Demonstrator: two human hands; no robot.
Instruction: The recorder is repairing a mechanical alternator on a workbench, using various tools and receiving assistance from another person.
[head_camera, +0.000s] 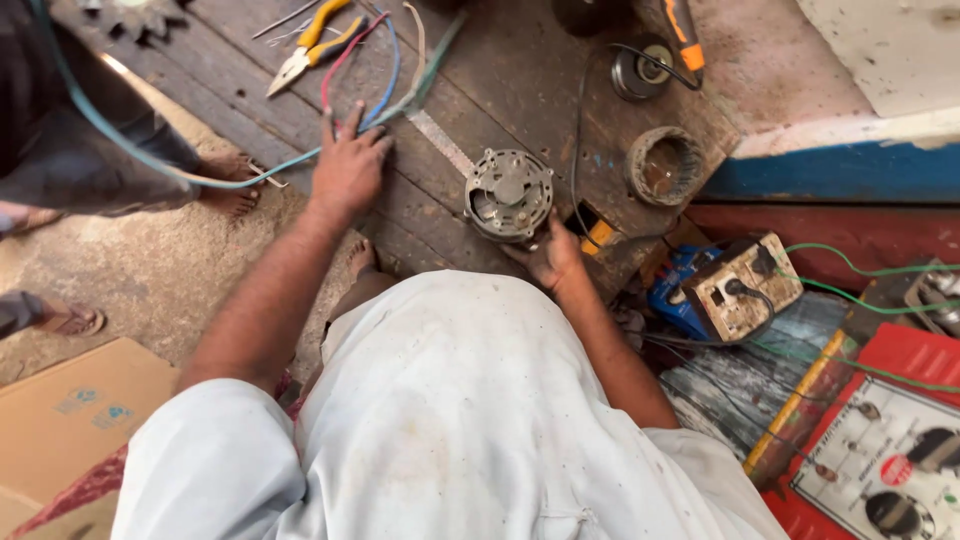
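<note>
My left hand (347, 165) rests flat on a worn wooden board (500, 70), fingers on a bundle of red, blue and green wires (372, 70). My right hand (553, 255) sits at the near edge of a round grey metal motor housing (509, 192), touching its lower right side; whether it grips it I cannot tell. A small yellow-and-black part (597, 236) lies just right of that hand. My white clothing fills the lower middle of the view.
Yellow-handled pliers (318, 40) lie at the board's far left. A rusty ring-shaped part (664, 164), a round metal part (640, 70) and an orange-handled tool (685, 35) sit at right. A dirty tan box with a plug (742, 285), a red meter panel (885, 450), another person's bare feet (230, 185).
</note>
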